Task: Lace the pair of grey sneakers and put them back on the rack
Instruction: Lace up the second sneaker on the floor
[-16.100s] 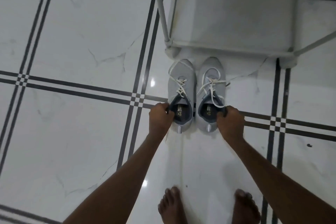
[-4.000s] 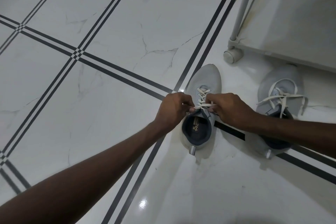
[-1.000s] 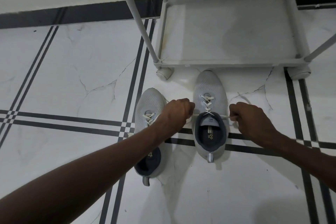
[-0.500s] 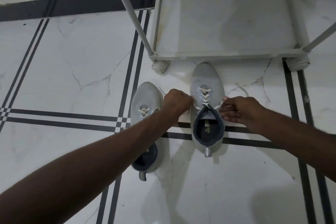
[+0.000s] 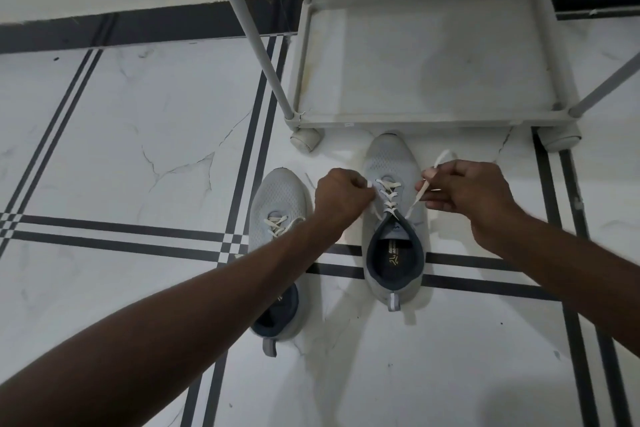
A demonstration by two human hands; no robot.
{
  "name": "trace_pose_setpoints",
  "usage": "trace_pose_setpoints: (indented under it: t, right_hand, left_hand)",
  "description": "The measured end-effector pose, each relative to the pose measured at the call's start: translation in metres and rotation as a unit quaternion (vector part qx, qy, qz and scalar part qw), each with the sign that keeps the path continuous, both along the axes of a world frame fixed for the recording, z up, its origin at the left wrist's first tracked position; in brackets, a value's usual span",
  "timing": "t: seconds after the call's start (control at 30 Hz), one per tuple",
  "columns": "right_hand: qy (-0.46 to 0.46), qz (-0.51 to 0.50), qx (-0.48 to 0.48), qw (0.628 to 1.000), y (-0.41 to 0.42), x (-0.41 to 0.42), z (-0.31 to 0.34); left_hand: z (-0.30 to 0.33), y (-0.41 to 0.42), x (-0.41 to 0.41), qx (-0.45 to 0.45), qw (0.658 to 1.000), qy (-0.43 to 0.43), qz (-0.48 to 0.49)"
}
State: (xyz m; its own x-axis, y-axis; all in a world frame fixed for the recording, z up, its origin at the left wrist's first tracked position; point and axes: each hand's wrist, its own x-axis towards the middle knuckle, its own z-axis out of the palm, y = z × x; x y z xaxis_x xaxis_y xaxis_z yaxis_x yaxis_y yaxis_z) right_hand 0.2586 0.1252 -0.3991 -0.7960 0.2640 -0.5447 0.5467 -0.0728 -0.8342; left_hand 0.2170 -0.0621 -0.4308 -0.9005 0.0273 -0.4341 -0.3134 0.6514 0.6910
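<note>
Two grey sneakers stand on the white tiled floor, toes toward the rack. The right sneaker has its white lace crossed up to the collar. My left hand pinches one lace end at the shoe's left side. My right hand holds the other lace end, lifted to the right of the shoe, with the tip sticking up above my fingers. The left sneaker sits beside it, partly hidden by my left forearm, its lace showing over the tongue.
The white shoe rack stands just beyond the shoes, its bottom shelf bare, with slanted poles and round feet. A dark skirting runs along the wall behind. Black stripes cross the floor tiles.
My right hand has lifted and moved outward with its lace end, pulling the lace up off the shoe. My left hand stays at the shoe's left side. The camera has come closer.
</note>
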Motion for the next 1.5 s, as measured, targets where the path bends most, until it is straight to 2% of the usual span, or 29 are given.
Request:
trace_pose_setpoints:
  t: [0.07,0.13,0.2,0.27,0.37,0.47,0.53,0.63,0.67,0.8,0.9,0.97,1.03,1.07,1.13,1.2,1.27,1.33,1.4,1.43,1.5]
  right_hand:
    - [0.045,-0.004,0.042,0.998,-0.002,-0.001,0.007]
    - [0.087,-0.005,0.075,0.993,-0.002,-0.002,0.015]
    - [0.121,0.0,0.112,0.986,-0.001,-0.005,0.021]
    - [0.146,0.001,0.15,0.978,-0.002,-0.006,0.024]
    - [0.173,0.011,0.208,0.963,-0.004,-0.012,0.025]
    - [0.191,0.04,0.184,0.963,-0.006,-0.023,0.022]
    - [0.179,0.078,0.14,0.971,-0.001,-0.03,0.016]
    - [0.117,0.16,0.013,0.98,0.004,-0.027,0.01]
    - [0.099,0.185,0.012,0.978,0.004,-0.024,0.008]
    - [0.086,0.275,0.195,0.937,0.005,-0.017,0.01]
    - [0.066,0.366,0.249,0.894,0.007,-0.018,0.016]
    - [0.072,0.38,0.323,0.864,0.004,-0.018,0.013]
    - [0.115,0.341,0.374,0.855,-0.001,-0.018,0.008]
    - [0.131,0.328,0.344,0.87,-0.003,-0.019,0.005]
    - [0.102,0.301,0.147,0.937,-0.008,-0.024,0.002]
    - [0.055,0.278,-0.011,0.959,-0.012,-0.028,0.002]
    - [0.009,0.278,-0.074,0.958,-0.013,-0.031,0.002]
    - [-0.023,0.251,-0.132,0.959,-0.012,-0.03,0.0]
    - [-0.023,0.19,-0.125,0.973,-0.009,-0.029,-0.003]
    - [-0.006,0.156,-0.081,0.984,-0.008,-0.028,-0.005]
    - [0.049,0.106,0.074,0.99,-0.007,-0.028,-0.012]
  left_hand:
    - [0.011,0.003,-0.005,0.117,0.991,-0.021,0.056]
    - [0.025,0.007,-0.007,0.224,0.97,-0.067,0.066]
    - [0.035,0.01,-0.006,0.262,0.96,-0.081,0.049]
    - [0.037,0.014,-0.004,0.234,0.97,-0.07,0.006]
    - [0.04,0.021,-0.002,0.144,0.979,-0.086,-0.114]
    - [0.049,0.029,-0.002,0.121,0.965,-0.115,-0.204]
    - [0.054,0.03,-0.006,0.126,0.965,-0.11,-0.204]
    - [0.062,0.022,-0.012,0.143,0.965,-0.115,-0.188]
    - [0.065,0.018,-0.014,0.153,0.965,-0.117,-0.181]
    - [0.073,0.004,-0.021,0.168,0.97,-0.101,-0.143]
    - [0.069,-0.007,-0.023,0.176,0.976,-0.05,-0.12]
    - [0.06,-0.01,-0.022,0.11,0.978,0.061,-0.167]
    - [0.054,-0.006,-0.016,0.018,0.956,0.188,-0.223]
    - [0.051,-0.003,-0.013,-0.022,0.94,0.241,-0.241]
    - [0.048,0.001,-0.006,-0.074,0.906,0.326,-0.262]
    - [0.046,0.004,-0.001,-0.078,0.888,0.369,-0.262]
    - [0.045,0.005,0.001,-0.056,0.898,0.367,-0.236]
    - [0.043,0.003,0.001,-0.028,0.924,0.328,-0.192]
    - [0.042,0.001,0.001,0.015,0.954,0.263,-0.142]
    - [0.042,-0.001,0.0,0.046,0.967,0.221,-0.117]
    - [0.041,-0.008,0.002,0.107,0.983,0.135,-0.059]
